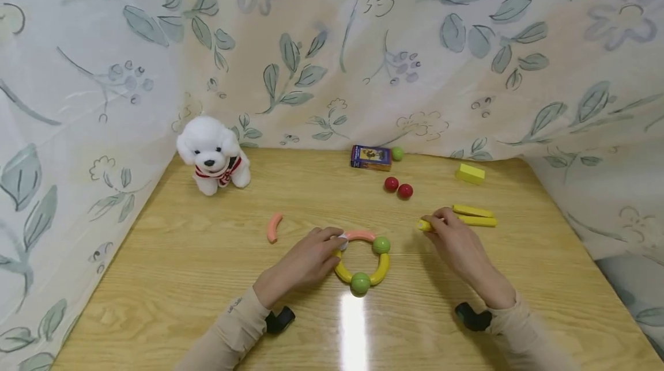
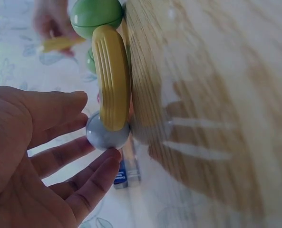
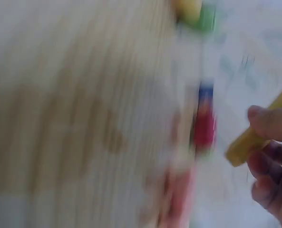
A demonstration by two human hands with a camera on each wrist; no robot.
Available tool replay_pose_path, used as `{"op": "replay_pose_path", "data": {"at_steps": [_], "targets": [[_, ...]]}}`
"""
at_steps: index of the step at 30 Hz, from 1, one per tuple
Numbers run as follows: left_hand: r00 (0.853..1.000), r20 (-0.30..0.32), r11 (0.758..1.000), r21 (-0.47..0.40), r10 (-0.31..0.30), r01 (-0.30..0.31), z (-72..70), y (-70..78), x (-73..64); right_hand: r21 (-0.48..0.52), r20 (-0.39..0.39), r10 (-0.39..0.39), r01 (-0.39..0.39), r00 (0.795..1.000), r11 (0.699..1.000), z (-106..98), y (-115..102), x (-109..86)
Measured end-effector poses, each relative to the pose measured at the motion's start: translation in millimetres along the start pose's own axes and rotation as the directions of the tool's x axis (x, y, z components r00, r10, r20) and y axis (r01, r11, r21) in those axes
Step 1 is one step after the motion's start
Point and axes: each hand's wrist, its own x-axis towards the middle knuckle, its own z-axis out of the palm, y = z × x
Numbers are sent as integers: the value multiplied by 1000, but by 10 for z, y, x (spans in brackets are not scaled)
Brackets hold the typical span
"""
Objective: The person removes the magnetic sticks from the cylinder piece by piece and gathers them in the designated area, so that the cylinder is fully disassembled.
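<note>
1. A ring (image 1: 383,270) is formed on the wood-grained table (image 1: 171,296) by smooth, curved yellow and pink pieces, joined with round balls; one yellow piece (image 2: 113,78) is ridged.
2. At the ring's far left, the grey ball (image 2: 105,137) is touched by the left hand (image 1: 308,258); its fingers are loosely extended, not clenched.
3. Right of the ring, a yellow stick (image 1: 424,225) is pinched by the right hand (image 1: 459,244), which is reached inward.
4. Farther, straight yellow bars (image 1: 473,211) and glossy red balls (image 1: 405,191) are seen.
</note>
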Motion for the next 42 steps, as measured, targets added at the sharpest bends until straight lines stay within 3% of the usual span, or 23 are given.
{"op": "replay_pose_path", "data": {"at_steps": [5, 9, 15, 22, 26, 29, 31, 35, 38, 42], "targets": [[1000, -7, 1000, 14, 22, -22, -10, -15, 23, -208, -49, -44, 33, 998, 977, -138, 601, -221], [999, -12, 999, 19, 33, -33, -13, -31, 33, -290, 27, -31, 38, 999, 956, -183, 859, -317], [1000, 6, 1000, 11, 29, -29, -13, -29, 40, -322, 150, 44, 6, 988, 947, -168, 937, -352], [999, 19, 1000, 7, 26, -26, -15, -11, 43, -326, 166, 100, -41, 981, 945, -171, 902, -336], [999, 4, 999, 23, 35, -35, 2, -5, 35, -302, 82, 36, -10, 996, 953, -153, 717, -303], [1000, 0, 999, 22, 29, -29, 8, -3, 23, -183, 5, -77, 77, 997, 980, -85, 380, -238], [1000, -7, 1000, 13, 26, -26, 7, -2, 18, -52, -4, -171, 170, 985, 984, -20, 112, -195], [1000, -11, 1000, -23, 5, -6, 6, -3, 16, 165, 63, -343, 330, 937, 930, 101, -328, -160], [1000, 2, 999, -52, -6, 6, -2, -2, 16, 222, 90, -395, 368, 914, 903, 152, -513, -183], [1000, 11, 997, -73, -7, 8, -21, 2, 14, 233, 105, -404, 373, 909, 898, 168, -594, -212]]}}
